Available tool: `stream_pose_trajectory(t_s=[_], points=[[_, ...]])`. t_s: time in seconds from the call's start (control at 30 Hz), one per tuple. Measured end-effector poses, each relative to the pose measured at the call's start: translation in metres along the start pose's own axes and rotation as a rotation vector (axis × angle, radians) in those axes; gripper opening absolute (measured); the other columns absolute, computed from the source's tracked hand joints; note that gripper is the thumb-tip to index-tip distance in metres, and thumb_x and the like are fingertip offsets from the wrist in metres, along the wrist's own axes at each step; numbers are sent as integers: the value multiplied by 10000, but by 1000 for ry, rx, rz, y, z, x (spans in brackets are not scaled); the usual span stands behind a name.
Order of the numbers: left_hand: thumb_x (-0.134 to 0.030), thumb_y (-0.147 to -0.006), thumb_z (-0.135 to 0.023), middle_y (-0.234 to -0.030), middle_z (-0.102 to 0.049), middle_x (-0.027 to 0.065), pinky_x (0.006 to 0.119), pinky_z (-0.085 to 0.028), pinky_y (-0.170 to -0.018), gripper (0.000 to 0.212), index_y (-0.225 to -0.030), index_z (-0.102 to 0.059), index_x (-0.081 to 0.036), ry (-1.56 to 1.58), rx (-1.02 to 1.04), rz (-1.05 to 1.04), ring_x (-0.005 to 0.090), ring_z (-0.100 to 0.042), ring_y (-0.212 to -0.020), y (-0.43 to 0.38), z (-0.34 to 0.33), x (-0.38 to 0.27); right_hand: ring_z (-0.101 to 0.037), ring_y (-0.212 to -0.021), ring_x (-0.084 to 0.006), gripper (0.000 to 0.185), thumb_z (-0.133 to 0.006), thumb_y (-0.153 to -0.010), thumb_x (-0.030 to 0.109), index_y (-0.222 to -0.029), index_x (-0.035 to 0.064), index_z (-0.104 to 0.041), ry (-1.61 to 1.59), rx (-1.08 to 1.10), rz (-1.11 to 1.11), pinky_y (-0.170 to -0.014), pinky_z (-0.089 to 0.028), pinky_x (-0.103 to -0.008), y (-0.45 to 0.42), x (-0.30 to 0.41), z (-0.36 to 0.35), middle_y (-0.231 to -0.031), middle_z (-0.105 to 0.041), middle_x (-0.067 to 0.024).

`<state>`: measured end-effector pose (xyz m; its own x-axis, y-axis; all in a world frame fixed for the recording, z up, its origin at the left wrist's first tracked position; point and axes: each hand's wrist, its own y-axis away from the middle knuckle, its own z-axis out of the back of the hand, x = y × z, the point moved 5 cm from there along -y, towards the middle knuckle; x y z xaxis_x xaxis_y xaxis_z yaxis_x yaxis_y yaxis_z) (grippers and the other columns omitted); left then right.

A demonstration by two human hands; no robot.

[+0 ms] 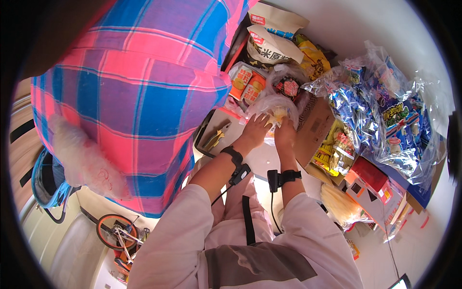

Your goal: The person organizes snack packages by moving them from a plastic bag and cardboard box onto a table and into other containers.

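Both of my hands are at a thin translucent plastic bag [258, 105] with yellowish packets [279, 113] in it. My left hand [255, 129] lies on the near left side of the bag, its fingers bent over the plastic. Close beside it, my right hand [286, 133] grips the near right side, its fingertips partly hidden by the plastic. Just beyond the bag are orange snack packs [249, 85] in clear plastic and a dark and red package [288, 86]. Yellow-handled pliers [214, 140] lie left of my left hand.
A pink and blue plaid cloth [144, 108] fills the left, a crumpled plastic bag [90, 162] against it. White printed bags [269, 48] stand at the back. On the right are a cardboard box [316, 126] and blue snack packets [393, 115] in clear film. A bicycle [119, 231] is lower left.
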<state>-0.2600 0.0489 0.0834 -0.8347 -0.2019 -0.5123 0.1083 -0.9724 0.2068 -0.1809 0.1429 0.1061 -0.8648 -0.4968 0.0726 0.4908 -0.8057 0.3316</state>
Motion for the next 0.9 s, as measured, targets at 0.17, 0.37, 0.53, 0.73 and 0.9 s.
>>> stream_pose_trajectory(t_s=[0.17,0.37,0.53,0.73,0.9], points=[[-144,-755,-570,-1410,-391,138,463,-235,-1091,457,-1209,-567,-97,-27,81,16,272,-336,-1314,-3,-1,-1,-630,-888,-337,232,-523,-856,168,-1056,84,-605,75,144,99,-744,-515,-431,-16,-29,-58,-968,-634,-167],[-132,-759,-552,-1401,-384,172,464,-239,-1085,427,-1163,-558,7,-129,18,140,280,-312,-1331,2,22,-1,-618,-875,-381,216,-527,-818,140,-983,35,-619,-36,-52,73,-768,-502,-457,-43,-23,-31,-971,-618,-194],[-124,-745,-578,-1376,-401,181,483,-234,-1091,421,-1141,-570,18,-58,-160,109,313,-298,-1336,27,33,-3,-588,-950,-373,248,-528,-783,93,-1014,40,-603,2,43,102,-819,-482,-435,-36,-10,-22,-987,-615,-191],[-90,-690,-634,-1372,-389,208,463,-258,-1087,490,-1157,-550,34,102,-174,74,358,-305,-1322,61,65,-24,-606,-907,-363,257,-528,-790,78,-1035,52,-598,-143,-120,202,-789,-492,-422,-6,-23,-31,-959,-626,-179],[-98,-678,-645,-1311,-434,216,447,-296,-1064,441,-1100,-578,11,20,-26,12,372,-348,-1279,110,62,-24,-602,-913,-360,192,-533,-846,147,-995,61,-617,-551,167,289,-800,-483,-436,130,-5,36,-972,-636,-167]])
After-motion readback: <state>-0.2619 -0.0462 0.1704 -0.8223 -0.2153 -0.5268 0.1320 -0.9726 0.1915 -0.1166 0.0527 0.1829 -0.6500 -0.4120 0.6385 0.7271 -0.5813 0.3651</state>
